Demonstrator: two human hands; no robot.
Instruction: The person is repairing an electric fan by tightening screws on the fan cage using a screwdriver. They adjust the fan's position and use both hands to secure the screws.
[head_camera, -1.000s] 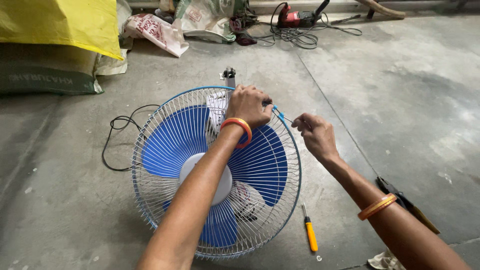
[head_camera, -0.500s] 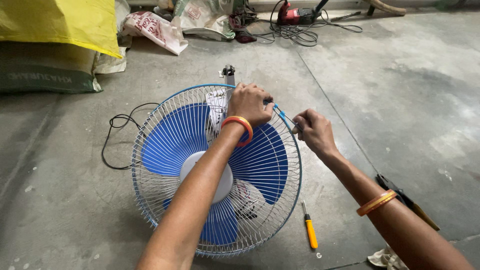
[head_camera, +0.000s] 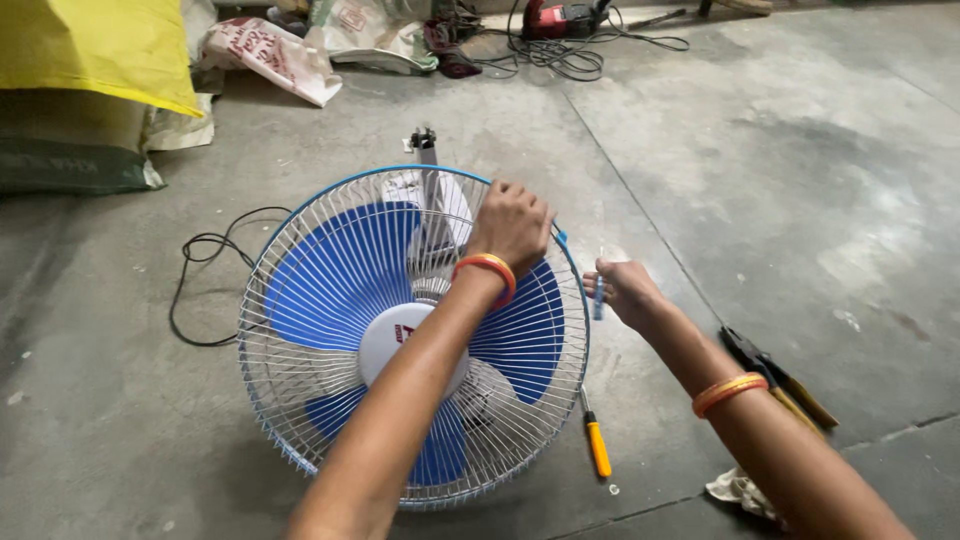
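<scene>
My one view comes from the head camera, looking steeply down and forward from close above the fan (head_camera: 415, 335) lying on the floor (head_camera: 800, 200), both forearms entering from the near edge, sacks and cables at the far edge.

One fan (head_camera: 400, 330) with blue blades; two hands, left (head_camera: 512, 226) and right (head_camera: 625, 292); two orange bangles (head_camera: 487, 268); one yellow-handled screwdriver (head_camera: 597, 445); one pair of pliers (head_camera: 775, 375); one rag (head_camera: 740, 490).
</scene>
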